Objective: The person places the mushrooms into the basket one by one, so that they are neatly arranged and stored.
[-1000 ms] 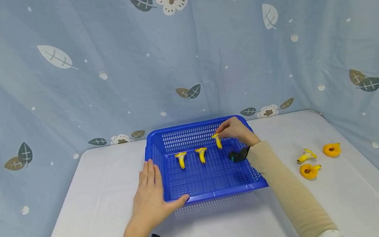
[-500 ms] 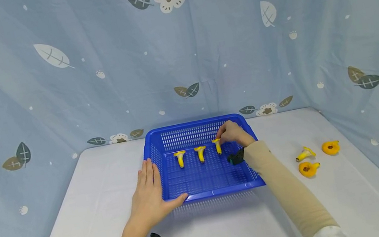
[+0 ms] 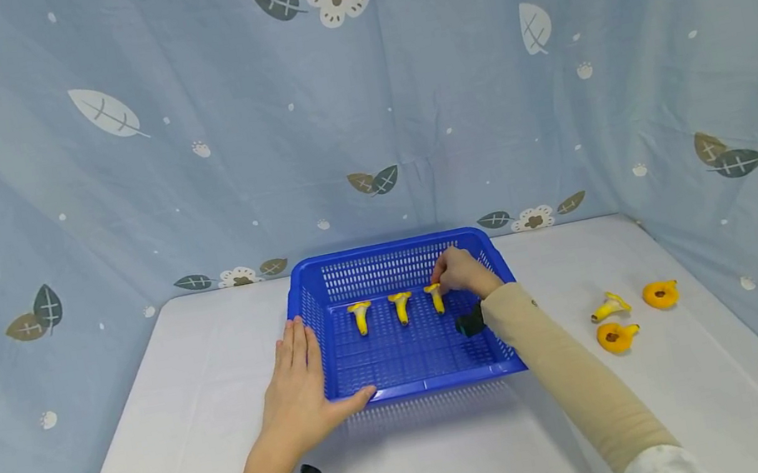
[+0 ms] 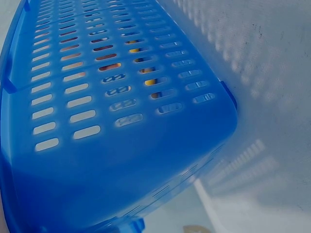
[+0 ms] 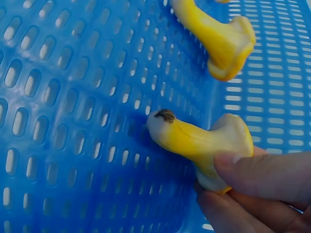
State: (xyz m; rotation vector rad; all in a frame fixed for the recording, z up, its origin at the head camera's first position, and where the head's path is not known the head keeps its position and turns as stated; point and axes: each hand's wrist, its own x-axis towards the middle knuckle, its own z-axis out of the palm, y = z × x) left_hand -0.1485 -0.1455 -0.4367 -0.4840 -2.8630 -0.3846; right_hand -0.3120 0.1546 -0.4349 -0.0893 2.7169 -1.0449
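Note:
A blue plastic basket with slotted walls stands on the white table. My left hand rests on its near left corner, fingers straight along the left rim and thumb over the front rim. Inside the basket my right hand pinches a yellow mushroom by its pale, flared cap between thumb and fingers. That mushroom's dark-tipped stem points toward the front, close over the basket floor. To its left lie two more yellow mushrooms, a middle one and a left one, caps toward the back wall.
On the table right of the basket lie three more mushrooms: one on its side, one cap up in front and one farther right. A blue leaf-patterned curtain hangs behind and around the table.
My right hand has lowered the pinched mushroom toward the basket floor, bringing it level with the row of two. My left hand has stayed on the basket's rim.

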